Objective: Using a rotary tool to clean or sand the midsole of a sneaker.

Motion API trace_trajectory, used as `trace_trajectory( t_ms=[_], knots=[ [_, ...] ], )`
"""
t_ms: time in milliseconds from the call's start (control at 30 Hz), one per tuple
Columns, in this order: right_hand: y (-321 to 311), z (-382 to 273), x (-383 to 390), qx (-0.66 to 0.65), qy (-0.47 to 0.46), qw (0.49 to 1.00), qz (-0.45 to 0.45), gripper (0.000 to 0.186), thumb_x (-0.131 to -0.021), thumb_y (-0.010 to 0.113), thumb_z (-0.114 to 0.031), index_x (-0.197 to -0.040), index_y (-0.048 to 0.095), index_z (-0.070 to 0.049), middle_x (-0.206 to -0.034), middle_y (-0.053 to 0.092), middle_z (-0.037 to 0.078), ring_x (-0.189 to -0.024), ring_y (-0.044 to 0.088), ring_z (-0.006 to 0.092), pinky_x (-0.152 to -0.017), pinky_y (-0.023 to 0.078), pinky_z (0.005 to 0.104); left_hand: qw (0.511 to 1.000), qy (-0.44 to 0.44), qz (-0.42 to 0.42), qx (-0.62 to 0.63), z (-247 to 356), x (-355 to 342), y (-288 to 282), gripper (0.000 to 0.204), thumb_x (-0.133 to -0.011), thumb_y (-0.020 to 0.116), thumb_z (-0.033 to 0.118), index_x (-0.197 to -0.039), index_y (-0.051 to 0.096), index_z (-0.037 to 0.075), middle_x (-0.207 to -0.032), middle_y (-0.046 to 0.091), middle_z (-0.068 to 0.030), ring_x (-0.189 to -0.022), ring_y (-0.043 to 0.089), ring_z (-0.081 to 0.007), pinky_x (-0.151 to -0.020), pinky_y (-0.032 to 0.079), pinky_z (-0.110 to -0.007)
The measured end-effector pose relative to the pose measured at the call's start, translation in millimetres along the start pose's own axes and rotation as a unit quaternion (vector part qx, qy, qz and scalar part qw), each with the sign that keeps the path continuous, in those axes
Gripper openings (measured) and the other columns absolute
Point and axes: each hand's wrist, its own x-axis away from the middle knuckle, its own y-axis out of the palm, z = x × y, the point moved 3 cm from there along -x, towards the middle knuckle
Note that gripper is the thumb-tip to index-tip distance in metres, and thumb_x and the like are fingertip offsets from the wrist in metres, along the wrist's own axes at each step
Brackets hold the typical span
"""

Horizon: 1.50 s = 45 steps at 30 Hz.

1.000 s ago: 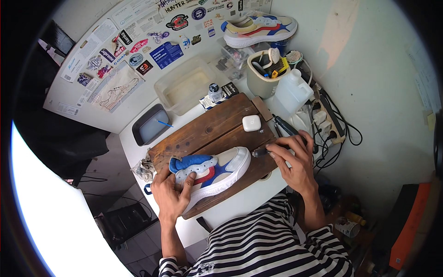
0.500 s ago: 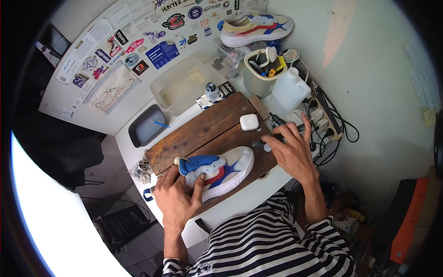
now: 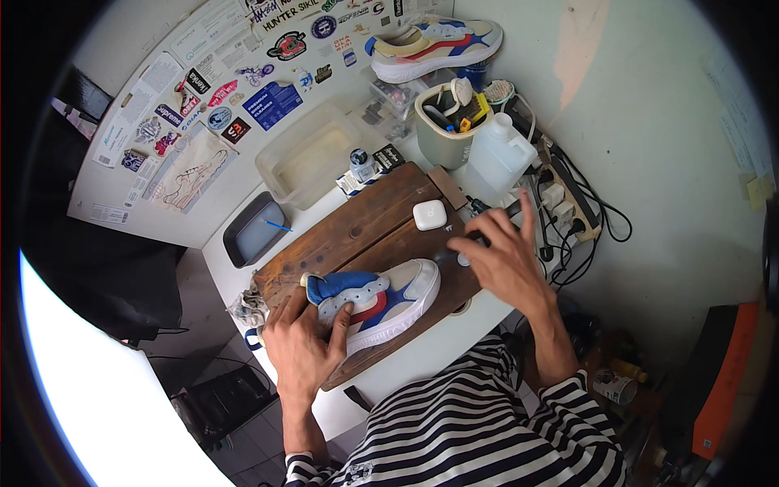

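A multicoloured sneaker (image 3: 398,296), with a blue collar, beige and red upper and white sole, lies tilted on its side on a dark wooden board (image 3: 324,243). My left hand (image 3: 304,349) grips its heel end, thumb pressed on the side near the eyelets. Over the board's right edge, beyond the toe, my right hand (image 3: 511,260) is curled with the little finger raised. Something dark shows between its thumb and fingers; its kind is hidden and blurred. A small white rounded case (image 3: 429,215) sits on the board near that hand.
Behind the board are a small bottle (image 3: 362,165), a clear plastic tub (image 3: 304,158) and a dark tray (image 3: 256,231) with a blue stick. To the right stand a bin of tools (image 3: 445,144), a white jug (image 3: 501,154) and a corded power strip (image 3: 580,191). Another sneaker (image 3: 436,50) rests at the back.
The view has shifted slightly, moving the scene a little left. My left hand keeps its hold on the sneaker. My right hand stays by the board's right edge, its fingers shifting slightly.
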Motion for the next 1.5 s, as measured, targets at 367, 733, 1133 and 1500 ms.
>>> trace_trajectory(
  t_ms=[367, 733, 1133, 1500],
  knots=[
    [-0.2, -7.1, -2.8, 0.017, 0.048, 0.999, 0.009, 0.029, -0.080, 0.083, -0.011, -0.105, 0.081, -0.024, -0.102, 0.064, -0.003, -0.115, 0.060, 0.0171, -0.129, 0.007, 0.0701, 1.000, 0.018, 0.008, -0.003, 2.8, -7.9, 0.7, 0.042, -0.086, 0.081, 0.035, -0.074, 0.069, -0.004, -0.082, 0.064, -0.0133, -0.072, 0.065, -0.0359, -0.069, 0.052, -0.046],
    [8.4, -32.0, 2.2, -0.103, -0.028, 0.994, 0.025, 0.028, -0.080, 0.082, -0.010, -0.106, 0.081, -0.021, -0.104, 0.064, -0.001, -0.113, 0.060, 0.0198, -0.128, 0.006, 0.0675, 1.000, 0.004, -0.013, 0.010, 1.8, -10.0, 1.2, 0.042, -0.085, 0.082, 0.035, -0.074, 0.069, -0.004, -0.082, 0.065, -0.0141, -0.076, 0.066, -0.0353, -0.074, 0.053, -0.045],
    [10.0, 5.1, 5.2, 0.012, 0.060, 0.998, 0.027, 0.028, -0.079, 0.084, -0.011, -0.105, 0.081, -0.022, -0.102, 0.063, -0.003, -0.113, 0.060, 0.0164, -0.129, 0.009, 0.0655, 0.999, 0.040, 0.017, -0.012, 5.3, -8.4, 0.1, 0.043, -0.085, 0.082, 0.035, -0.072, 0.069, -0.004, -0.086, 0.067, -0.0141, -0.071, 0.065, -0.0349, -0.071, 0.052, -0.045],
    [-0.7, -43.7, 6.1, -0.139, -0.022, 0.990, 0.029, 0.027, -0.082, 0.081, -0.010, -0.108, 0.082, -0.020, -0.102, 0.064, -0.002, -0.111, 0.059, 0.0174, -0.128, 0.008, 0.0629, 0.999, 0.027, 0.021, 0.008, 2.2, -7.0, 1.8, 0.043, -0.086, 0.081, 0.036, -0.074, 0.070, -0.004, -0.085, 0.067, -0.0135, -0.073, 0.066, -0.0348, -0.073, 0.052, -0.045]
  ],
)
